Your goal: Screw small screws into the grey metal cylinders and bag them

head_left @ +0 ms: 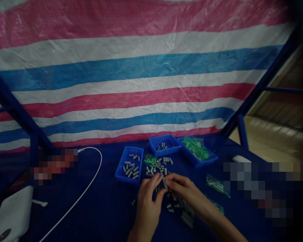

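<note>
My left hand [150, 196] and my right hand [183, 187] meet over the blue table. Both sets of fingers are closed around a small metal cylinder [164, 183], which is partly hidden by the fingertips. Just beyond the hands lies a loose pile of shiny metal fittings [150, 171], with a few short metal cylinders [167, 160] beside it. More dark metal pieces [187, 218] lie under and near my right forearm, dim and blurred. A small green plastic bag [149, 160] touches the far side of the pile.
A blue bin [127, 179] holds several metal cylinders. Behind the pile stands another blue bin [168, 152] with small parts; a third bin [204, 162] carries green bags. Clear packets [217, 185] lie right. A white cable [91, 181] and white power bank [13, 215] are left.
</note>
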The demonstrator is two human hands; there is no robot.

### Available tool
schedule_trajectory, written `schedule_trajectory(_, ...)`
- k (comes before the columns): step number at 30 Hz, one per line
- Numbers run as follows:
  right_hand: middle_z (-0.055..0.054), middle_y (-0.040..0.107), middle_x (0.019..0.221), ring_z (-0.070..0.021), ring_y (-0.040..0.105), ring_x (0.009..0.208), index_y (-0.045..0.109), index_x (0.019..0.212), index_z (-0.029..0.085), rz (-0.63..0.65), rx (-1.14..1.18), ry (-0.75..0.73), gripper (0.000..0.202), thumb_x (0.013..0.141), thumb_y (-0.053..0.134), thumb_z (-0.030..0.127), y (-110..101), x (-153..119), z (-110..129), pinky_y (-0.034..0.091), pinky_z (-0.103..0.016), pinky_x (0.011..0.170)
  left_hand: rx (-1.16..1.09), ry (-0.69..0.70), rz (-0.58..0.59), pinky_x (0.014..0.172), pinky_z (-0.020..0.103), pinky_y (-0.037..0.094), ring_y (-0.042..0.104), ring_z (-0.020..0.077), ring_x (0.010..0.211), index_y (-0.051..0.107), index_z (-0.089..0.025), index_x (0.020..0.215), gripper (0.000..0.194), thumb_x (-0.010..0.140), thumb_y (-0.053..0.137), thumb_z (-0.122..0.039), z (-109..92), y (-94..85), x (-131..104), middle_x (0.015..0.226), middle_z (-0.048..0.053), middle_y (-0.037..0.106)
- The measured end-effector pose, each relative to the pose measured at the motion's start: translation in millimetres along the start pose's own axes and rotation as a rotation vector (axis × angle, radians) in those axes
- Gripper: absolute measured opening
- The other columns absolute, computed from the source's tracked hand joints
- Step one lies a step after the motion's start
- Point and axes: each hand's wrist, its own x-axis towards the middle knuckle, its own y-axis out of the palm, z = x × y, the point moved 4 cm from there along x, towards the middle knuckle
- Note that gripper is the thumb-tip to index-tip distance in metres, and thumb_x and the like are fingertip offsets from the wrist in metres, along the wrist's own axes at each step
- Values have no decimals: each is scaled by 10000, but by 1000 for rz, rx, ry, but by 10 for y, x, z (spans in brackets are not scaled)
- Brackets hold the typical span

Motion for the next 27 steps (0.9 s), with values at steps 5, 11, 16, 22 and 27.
schedule_trajectory(5,-8,582,717,-132,495,657,675,804,163,20,8,-36,258,765,614,411,14,35,55,393,-232,595,44,6,10,869,316,510,620,179,994,498,-320,1247,473,831,572,-105,22,9,-13,1106,40,651)
schedule_trajectory(11,9,581,692,-117,469,598,662,794,173,-244,-13,-102,240,734,628,403,-31,104,85,384,-235,577,66,-73,-84,758,295,510,605,182,920,487,-279,1267,441,841,558,-191,-94,-86,22,1231,98,551)
schedule_trajectory(16,44,510,571,-110,430,512,615,974,174,-372,-57,-140,320,784,580,430,-68,96,37,339,-229,488,-117,-289,-74,680,237,478,608,149,791,625,-213,1065,247,911,441,-272,-70,-107,43,962,75,642)
schedule_trajectory(22,-44,681,854,-175,615,758,538,1079,196,-343,-140,-215,318,852,503,416,-13,62,-18,473,-264,657,-254,-437,-117,611,222,462,588,141,715,624,-188,1074,313,904,447,-382,21,-95,14,923,78,647)
schedule_trajectory(27,-66,663,1035,-193,628,936,496,1164,225,-314,-343,-331,281,898,431,286,39,49,-30,500,-314,800,-306,-448,-126,582,215,462,586,144,724,628,-176,1072,334,893,461,-404,32,-95,24,978,94,649)
